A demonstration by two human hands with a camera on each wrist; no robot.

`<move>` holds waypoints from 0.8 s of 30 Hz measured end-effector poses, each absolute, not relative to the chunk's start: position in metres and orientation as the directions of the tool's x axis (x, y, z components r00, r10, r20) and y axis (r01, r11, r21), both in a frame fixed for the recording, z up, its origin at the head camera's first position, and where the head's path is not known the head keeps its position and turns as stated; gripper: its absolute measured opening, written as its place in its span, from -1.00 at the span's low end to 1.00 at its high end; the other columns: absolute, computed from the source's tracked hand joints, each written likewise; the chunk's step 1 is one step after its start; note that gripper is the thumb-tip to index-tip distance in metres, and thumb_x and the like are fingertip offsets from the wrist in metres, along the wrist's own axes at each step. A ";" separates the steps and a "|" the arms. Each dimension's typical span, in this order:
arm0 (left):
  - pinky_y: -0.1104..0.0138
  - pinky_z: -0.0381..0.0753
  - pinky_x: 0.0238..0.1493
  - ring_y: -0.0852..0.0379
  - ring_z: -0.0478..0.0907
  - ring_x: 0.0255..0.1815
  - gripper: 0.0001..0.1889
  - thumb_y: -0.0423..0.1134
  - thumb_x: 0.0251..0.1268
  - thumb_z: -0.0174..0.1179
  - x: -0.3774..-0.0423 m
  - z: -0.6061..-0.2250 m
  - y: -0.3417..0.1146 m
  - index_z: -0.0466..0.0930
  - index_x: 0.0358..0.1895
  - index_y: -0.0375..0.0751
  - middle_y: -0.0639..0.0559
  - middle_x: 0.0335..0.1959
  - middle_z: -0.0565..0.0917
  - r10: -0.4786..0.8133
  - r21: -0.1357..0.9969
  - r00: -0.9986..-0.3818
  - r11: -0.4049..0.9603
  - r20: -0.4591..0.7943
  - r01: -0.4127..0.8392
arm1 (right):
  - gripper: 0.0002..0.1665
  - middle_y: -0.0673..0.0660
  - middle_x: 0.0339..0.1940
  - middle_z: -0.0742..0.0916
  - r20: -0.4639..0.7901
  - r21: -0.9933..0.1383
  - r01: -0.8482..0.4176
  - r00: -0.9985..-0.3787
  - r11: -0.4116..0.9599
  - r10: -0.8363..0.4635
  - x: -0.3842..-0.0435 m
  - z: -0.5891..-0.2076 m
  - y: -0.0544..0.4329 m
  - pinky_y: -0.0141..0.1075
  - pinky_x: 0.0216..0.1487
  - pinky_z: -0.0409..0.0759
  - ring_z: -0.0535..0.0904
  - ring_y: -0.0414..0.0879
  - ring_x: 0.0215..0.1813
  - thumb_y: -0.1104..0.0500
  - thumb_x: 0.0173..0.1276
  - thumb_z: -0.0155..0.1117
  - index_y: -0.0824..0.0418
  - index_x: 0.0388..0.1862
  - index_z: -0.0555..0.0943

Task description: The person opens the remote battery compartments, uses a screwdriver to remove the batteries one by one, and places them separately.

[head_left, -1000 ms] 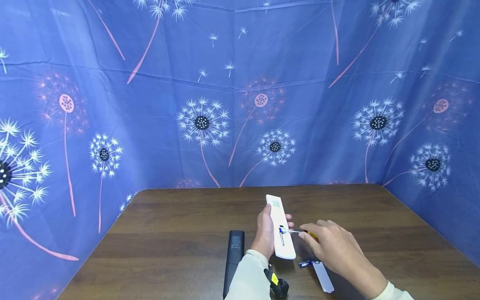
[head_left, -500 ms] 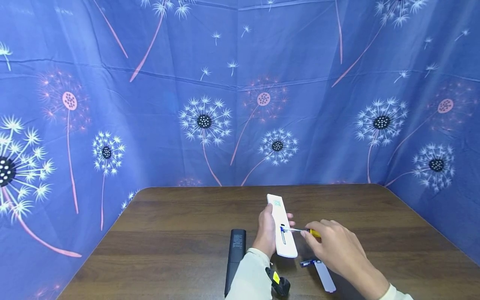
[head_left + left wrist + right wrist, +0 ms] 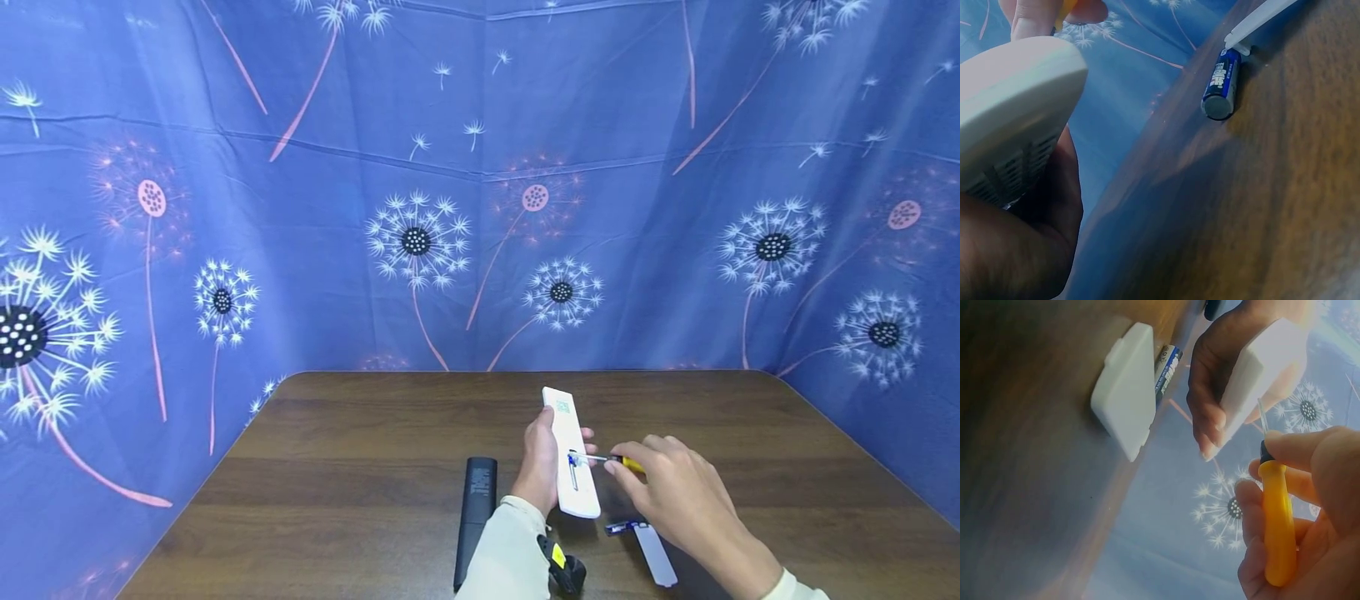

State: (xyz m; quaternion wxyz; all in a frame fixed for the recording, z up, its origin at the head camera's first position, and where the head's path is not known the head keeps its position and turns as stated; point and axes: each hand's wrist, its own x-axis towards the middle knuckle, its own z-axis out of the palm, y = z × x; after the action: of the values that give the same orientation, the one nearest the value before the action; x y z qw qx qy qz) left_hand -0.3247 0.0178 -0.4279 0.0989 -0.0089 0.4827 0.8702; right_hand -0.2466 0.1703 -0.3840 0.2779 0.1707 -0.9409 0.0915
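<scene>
My left hand (image 3: 538, 462) grips a white remote control (image 3: 566, 423), tilted above the table with its back facing up. Its battery slot is uncovered, and something blue, like a battery (image 3: 573, 461), shows at the slot's upper end. In my right hand (image 3: 686, 492) is a small screwdriver (image 3: 1279, 519) with a yellow handle, held between thumb and fingers. The thin metal shaft reaches across to the slot, its tip overlapping the blue part in the head view. On the table below lie a loose blue battery (image 3: 1221, 84) and the white battery cover (image 3: 1129, 394), close together.
A black remote control (image 3: 476, 517) lies on the wooden table (image 3: 360, 467) to the left of my left forearm. A black device with a yellow patch (image 3: 559, 557) sits at my left wrist. Blue dandelion-print cloth (image 3: 480, 208) hangs behind the table.
The head view has shifted slightly, so everything appears a little farther right. A bit more of the yellow handle shows past the right fingers. Both hands keep their hold.
</scene>
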 end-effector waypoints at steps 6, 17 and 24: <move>0.22 0.65 -0.39 -0.05 0.68 -0.33 -0.40 0.06 0.60 -0.30 -0.325 -0.428 0.018 0.24 0.41 -0.35 -0.27 -0.18 0.68 0.154 0.853 -0.982 -0.493 -0.110 -0.173 | -0.79 -0.19 -0.53 0.53 0.601 -0.047 -0.399 -0.743 0.916 -0.293 -0.246 -0.386 0.173 -0.32 -0.54 0.33 0.34 -0.24 -0.46 0.04 0.14 0.57 0.02 -0.25 0.79; 0.22 0.64 -0.41 -0.04 0.67 -0.37 -0.40 0.06 0.60 -0.28 -0.326 -0.430 0.019 0.23 0.42 -0.35 -0.27 -0.21 0.68 0.138 0.846 -0.982 -0.503 -0.127 -0.180 | -0.77 -0.12 -0.49 0.66 0.675 -0.004 -0.461 -0.656 0.887 -0.338 -0.249 -0.387 0.170 -0.24 -0.50 0.40 0.51 -0.17 -0.44 0.12 0.03 0.62 0.05 -0.30 0.78; 0.21 0.64 -0.38 -0.09 0.67 -0.31 -0.37 0.08 0.60 -0.27 -0.326 -0.429 0.019 0.17 0.46 -0.34 -0.30 -0.14 0.67 0.147 0.852 -0.981 -0.492 -0.125 -0.182 | -0.82 -0.09 -0.50 0.73 0.623 -0.047 -0.428 -0.719 0.903 -0.308 -0.250 -0.383 0.167 -0.26 -0.55 0.40 0.49 -0.24 -0.54 0.04 0.12 0.57 0.06 -0.37 0.75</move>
State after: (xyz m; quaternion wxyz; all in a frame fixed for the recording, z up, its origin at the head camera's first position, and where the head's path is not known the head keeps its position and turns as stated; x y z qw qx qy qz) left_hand -0.3255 0.0189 -0.4290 0.0953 -0.0178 0.4951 0.8634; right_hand -0.2501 0.1673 -0.3828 0.3175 0.1995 -0.9222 0.0944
